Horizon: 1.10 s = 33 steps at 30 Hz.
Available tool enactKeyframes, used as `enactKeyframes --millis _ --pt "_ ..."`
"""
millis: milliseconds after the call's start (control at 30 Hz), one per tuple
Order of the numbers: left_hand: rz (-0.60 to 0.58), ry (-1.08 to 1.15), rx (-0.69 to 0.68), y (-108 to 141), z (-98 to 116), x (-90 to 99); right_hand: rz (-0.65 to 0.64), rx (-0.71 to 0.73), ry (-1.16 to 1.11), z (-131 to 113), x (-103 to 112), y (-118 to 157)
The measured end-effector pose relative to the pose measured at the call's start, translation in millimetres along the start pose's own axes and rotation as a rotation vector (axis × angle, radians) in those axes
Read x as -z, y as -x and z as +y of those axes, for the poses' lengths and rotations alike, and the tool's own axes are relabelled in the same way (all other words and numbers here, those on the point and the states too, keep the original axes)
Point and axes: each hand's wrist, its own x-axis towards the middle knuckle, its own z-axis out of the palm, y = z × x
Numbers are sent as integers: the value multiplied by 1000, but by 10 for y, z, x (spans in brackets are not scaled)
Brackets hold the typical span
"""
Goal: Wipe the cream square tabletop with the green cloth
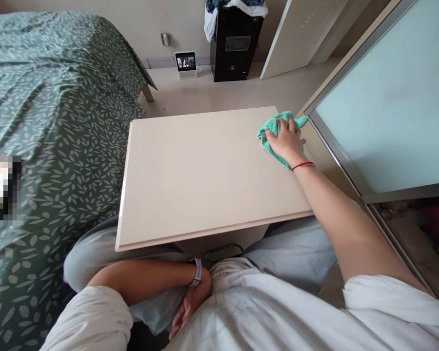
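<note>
A green cloth (269, 127) lies bunched at the far right corner of a cream tabletop (197, 175). My right hand (287, 141), with a red string at the wrist, presses down on the cloth and grips it, fingers curled into its folds. In my lap, below the table's near edge, rests my left hand (192, 304). It holds nothing that I can see; its fingers hang loosely extended and partly hidden against my shirt. A pale-banded watch (196, 273) is on that wrist.
A bed with a green leaf-patterned sheet (84, 97) stands along the left. Glass-panelled sliding doors (395, 107) close in on the right. Beyond the table are a small screen (186, 62) on the floor, a black cabinet (234, 48) topped with clothes, and a door (300, 34).
</note>
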Motion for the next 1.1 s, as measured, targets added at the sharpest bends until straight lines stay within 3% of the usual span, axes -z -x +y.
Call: enactKeyframes --millis 167,300,433,500,633,767,833,933,1100 --pt "84 120 77 -28 44 -23 12 -30 55 -95 -70 255" --pt "50 77 29 -2 -53 23 -4 93 41 -529 -217 376" --pt "29 -48 -41 45 -125 13 -112 284 35 -1325 -373 608" --pt "89 -23 -34 51 -102 -31 -183 385 20 -1811 -464 758" --pt "201 216 159 -1 43 -78 -299 553 -16 -2746 -699 1150" --pt "181 301 184 -83 144 -9 -329 806 -41 -3332 -859 1695" --pt "144 298 173 -103 133 34 -355 958 -11 -3443 -867 1963" --pt "90 282 125 -99 60 73 -379 1151 44 -3427 -831 2246" --pt "-30 65 -121 -25 -65 59 -407 1252 50 -3161 -786 2267"
